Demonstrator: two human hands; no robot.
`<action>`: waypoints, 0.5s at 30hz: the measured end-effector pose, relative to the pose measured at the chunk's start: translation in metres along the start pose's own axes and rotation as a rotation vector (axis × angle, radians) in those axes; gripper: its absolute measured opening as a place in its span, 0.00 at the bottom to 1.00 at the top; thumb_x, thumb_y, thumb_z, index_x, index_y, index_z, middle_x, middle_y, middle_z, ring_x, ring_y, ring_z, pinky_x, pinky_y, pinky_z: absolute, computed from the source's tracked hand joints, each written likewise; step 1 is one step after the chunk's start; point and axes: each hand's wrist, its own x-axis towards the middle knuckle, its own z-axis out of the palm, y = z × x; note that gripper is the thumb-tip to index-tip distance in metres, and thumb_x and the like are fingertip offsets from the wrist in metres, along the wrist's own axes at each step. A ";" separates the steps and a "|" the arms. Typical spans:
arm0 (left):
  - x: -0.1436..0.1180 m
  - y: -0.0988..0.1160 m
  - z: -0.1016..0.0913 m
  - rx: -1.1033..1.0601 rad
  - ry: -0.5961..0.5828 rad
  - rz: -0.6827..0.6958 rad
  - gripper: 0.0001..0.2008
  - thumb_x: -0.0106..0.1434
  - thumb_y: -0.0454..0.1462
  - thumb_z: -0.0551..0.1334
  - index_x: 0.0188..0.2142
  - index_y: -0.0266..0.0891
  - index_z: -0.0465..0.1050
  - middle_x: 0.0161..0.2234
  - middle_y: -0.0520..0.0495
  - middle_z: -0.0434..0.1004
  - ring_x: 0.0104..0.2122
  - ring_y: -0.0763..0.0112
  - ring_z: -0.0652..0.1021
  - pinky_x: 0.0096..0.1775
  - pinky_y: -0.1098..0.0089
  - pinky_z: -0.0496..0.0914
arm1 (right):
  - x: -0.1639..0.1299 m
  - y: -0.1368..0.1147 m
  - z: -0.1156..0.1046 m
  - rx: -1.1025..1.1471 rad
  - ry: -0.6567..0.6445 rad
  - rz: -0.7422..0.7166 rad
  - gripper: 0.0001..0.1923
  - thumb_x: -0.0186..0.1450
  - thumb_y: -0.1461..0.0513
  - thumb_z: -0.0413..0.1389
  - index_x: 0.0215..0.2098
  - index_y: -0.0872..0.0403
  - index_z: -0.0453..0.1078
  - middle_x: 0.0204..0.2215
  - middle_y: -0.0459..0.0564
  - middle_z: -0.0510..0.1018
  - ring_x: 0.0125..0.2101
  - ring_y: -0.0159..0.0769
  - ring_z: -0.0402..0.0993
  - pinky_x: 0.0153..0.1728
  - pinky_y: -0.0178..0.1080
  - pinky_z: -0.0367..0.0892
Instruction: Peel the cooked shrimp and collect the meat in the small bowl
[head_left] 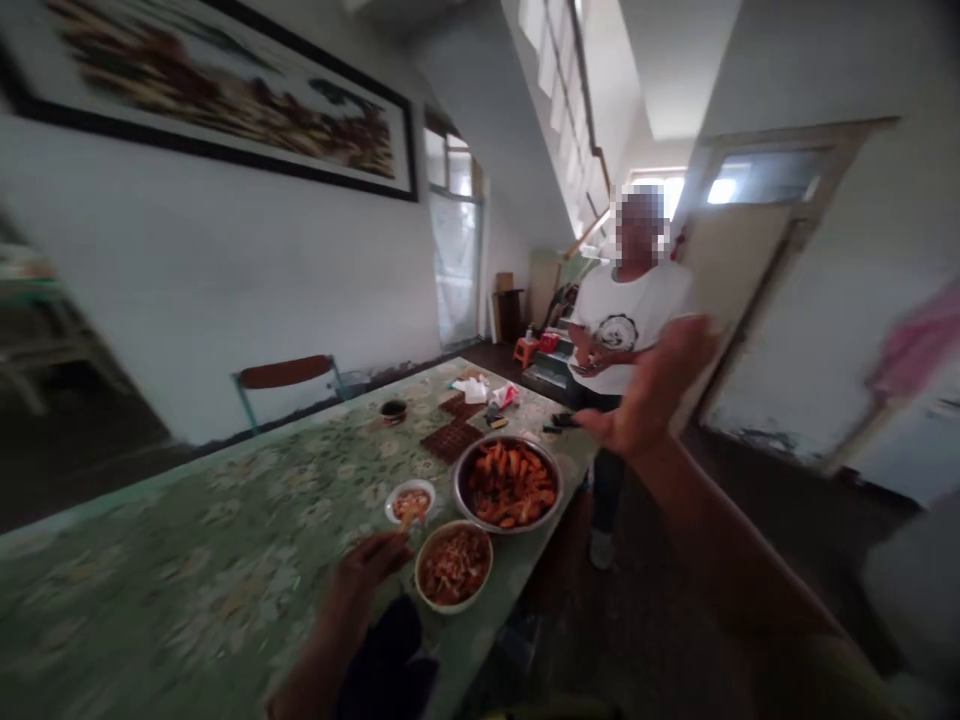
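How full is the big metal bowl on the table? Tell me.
Full. The metal bowl is heaped to the rim with orange-red food; none of its bottom shows. It stands upright on the table.

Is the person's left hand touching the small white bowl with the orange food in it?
Cannot tell. In the head view the left hand holds something thin that reaches the small white bowl, but blur hides whether the fingers meet its rim.

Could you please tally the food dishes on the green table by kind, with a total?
Metal bowl of orange-red food: 1
Pale bowl of reddish-brown food: 1
Small white dish, by the left hand: 1
Small dark cup: 1
Total: 4
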 end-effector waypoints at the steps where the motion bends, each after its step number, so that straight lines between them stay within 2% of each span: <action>1: -0.001 0.000 0.001 -0.004 -0.005 0.005 0.33 0.38 0.62 0.77 0.33 0.38 0.84 0.33 0.43 0.85 0.39 0.52 0.85 0.50 0.57 0.79 | -0.004 -0.002 0.003 0.024 0.019 -0.022 0.44 0.63 0.33 0.57 0.68 0.47 0.65 0.75 0.61 0.57 0.78 0.67 0.29 0.72 0.75 0.30; 3: -0.002 0.000 0.001 -0.003 0.018 0.003 0.33 0.37 0.63 0.77 0.31 0.39 0.84 0.31 0.44 0.85 0.38 0.52 0.85 0.49 0.58 0.79 | -0.013 -0.009 0.011 0.145 -0.052 -0.027 0.42 0.64 0.35 0.57 0.67 0.48 0.67 0.73 0.62 0.61 0.77 0.67 0.38 0.72 0.75 0.36; 5: -0.002 -0.001 0.001 -0.014 0.042 0.007 0.33 0.37 0.63 0.77 0.31 0.39 0.84 0.30 0.44 0.85 0.37 0.53 0.85 0.48 0.59 0.79 | -0.024 -0.023 0.019 0.371 -0.213 0.044 0.37 0.66 0.38 0.56 0.65 0.48 0.71 0.69 0.62 0.68 0.74 0.64 0.53 0.72 0.72 0.47; 6: -0.002 -0.001 0.000 -0.022 0.046 0.014 0.33 0.37 0.64 0.77 0.31 0.40 0.85 0.31 0.44 0.85 0.37 0.53 0.85 0.47 0.59 0.79 | -0.028 -0.032 0.021 0.509 -0.288 0.128 0.34 0.68 0.40 0.56 0.64 0.49 0.72 0.66 0.62 0.72 0.71 0.61 0.61 0.71 0.68 0.54; 8: -0.004 -0.001 -0.002 -0.030 0.052 0.025 0.32 0.37 0.63 0.77 0.31 0.41 0.85 0.32 0.44 0.86 0.37 0.53 0.85 0.48 0.59 0.79 | -0.035 -0.048 0.019 0.824 -0.436 0.388 0.31 0.71 0.41 0.52 0.61 0.51 0.74 0.59 0.64 0.79 0.62 0.54 0.75 0.64 0.60 0.69; 10: -0.008 0.000 -0.004 -0.020 0.073 0.010 0.31 0.38 0.63 0.77 0.31 0.42 0.84 0.33 0.44 0.86 0.38 0.51 0.85 0.50 0.56 0.79 | -0.036 -0.060 0.002 1.154 -0.682 0.656 0.36 0.73 0.37 0.45 0.60 0.52 0.74 0.52 0.64 0.83 0.52 0.51 0.82 0.53 0.55 0.78; 11: -0.010 0.000 -0.005 -0.005 0.083 -0.002 0.30 0.39 0.62 0.77 0.32 0.42 0.84 0.32 0.44 0.86 0.39 0.50 0.85 0.50 0.55 0.79 | -0.034 -0.064 -0.012 1.285 -0.828 0.735 0.40 0.73 0.34 0.41 0.61 0.53 0.74 0.50 0.64 0.84 0.49 0.50 0.84 0.48 0.53 0.80; 13: -0.014 0.001 -0.006 0.026 0.086 -0.017 0.27 0.41 0.60 0.76 0.32 0.43 0.83 0.32 0.46 0.86 0.40 0.50 0.85 0.51 0.56 0.78 | -0.027 -0.065 -0.045 1.386 -1.064 0.742 0.47 0.70 0.30 0.37 0.63 0.54 0.72 0.50 0.65 0.84 0.51 0.53 0.83 0.45 0.52 0.81; 14: -0.016 0.002 -0.005 0.039 0.086 -0.019 0.25 0.43 0.59 0.76 0.32 0.44 0.83 0.31 0.47 0.86 0.40 0.50 0.85 0.51 0.57 0.78 | -0.020 -0.064 -0.060 1.333 -1.107 0.700 0.48 0.69 0.29 0.38 0.65 0.53 0.71 0.52 0.65 0.83 0.55 0.54 0.81 0.47 0.52 0.80; 15: -0.018 0.003 -0.005 0.054 0.090 -0.014 0.23 0.44 0.58 0.75 0.32 0.45 0.83 0.31 0.48 0.86 0.41 0.50 0.85 0.49 0.58 0.79 | -0.012 -0.062 -0.072 1.232 -1.086 0.655 0.48 0.68 0.28 0.38 0.67 0.51 0.68 0.56 0.64 0.81 0.60 0.56 0.77 0.50 0.53 0.78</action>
